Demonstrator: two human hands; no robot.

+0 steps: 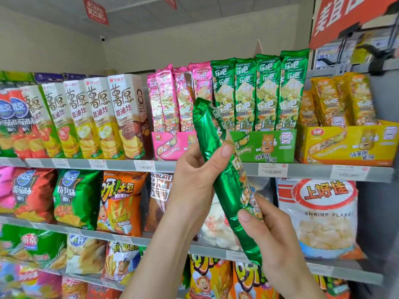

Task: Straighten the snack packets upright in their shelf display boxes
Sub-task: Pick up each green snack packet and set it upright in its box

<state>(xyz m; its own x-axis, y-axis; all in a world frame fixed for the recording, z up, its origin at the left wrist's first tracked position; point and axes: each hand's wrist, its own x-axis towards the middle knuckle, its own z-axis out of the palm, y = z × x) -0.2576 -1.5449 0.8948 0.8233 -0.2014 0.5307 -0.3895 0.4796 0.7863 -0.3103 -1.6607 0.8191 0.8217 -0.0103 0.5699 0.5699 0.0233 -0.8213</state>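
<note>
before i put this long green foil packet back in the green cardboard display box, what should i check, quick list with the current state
1. Grip: left hand and right hand both hold the long green foil packet: ok.
2. Packet upright: it tilts, top toward the left: not ok.
3. Matching box: the green cardboard display box sits right behind it: ok.
4. Free slot: four standing green packets fill the visible row, and what is behind them is hidden: cannot tell.
5. Neighbours straight: the pink foil packets lean unevenly: not ok.
</note>
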